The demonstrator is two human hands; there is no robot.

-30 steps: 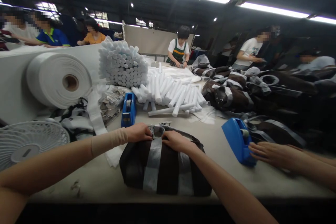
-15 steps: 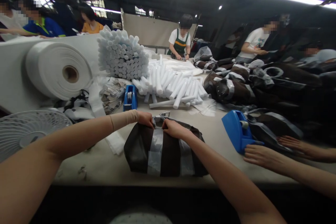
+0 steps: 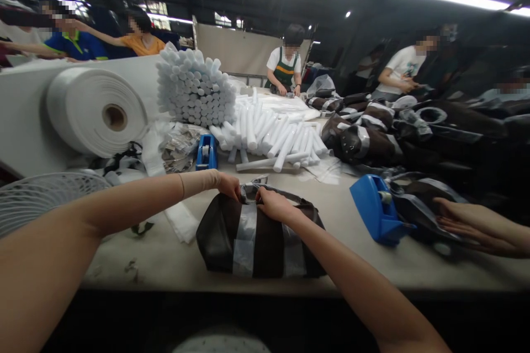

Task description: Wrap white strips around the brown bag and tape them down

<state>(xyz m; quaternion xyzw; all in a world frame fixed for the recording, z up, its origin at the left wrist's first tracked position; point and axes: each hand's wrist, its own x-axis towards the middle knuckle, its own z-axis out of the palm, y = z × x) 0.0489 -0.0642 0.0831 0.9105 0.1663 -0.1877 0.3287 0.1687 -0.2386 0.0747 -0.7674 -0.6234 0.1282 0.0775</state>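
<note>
A dark brown and black bag (image 3: 271, 248) sits upright in front of me on the table, with two straps covered in clear plastic running down its near side. My left hand (image 3: 229, 184), with a beige sleeve above the wrist, is closed at the bag's top edge, left of a plastic-wrapped handle (image 3: 249, 192). Just right of that handle, my right hand (image 3: 273, 204) pinches the top with curled fingers. The fingertips of both hands are partly hidden, so exactly which layer they grip cannot be made out.
Blue tape dispensers stand behind the bag (image 3: 206, 153) and to its right (image 3: 377, 210). Beyond lie white foam rods (image 3: 281, 138), a large white roll (image 3: 78, 113) and wrapped bags (image 3: 368, 143). At right, a co-worker's hands (image 3: 480, 220) handle another bag; a fan (image 3: 45, 198) stands left.
My hands stay at the top of the bag, almost unmoved. The co-worker's nearer hand at right has gone from beside the blue dispenser to the other bag.
</note>
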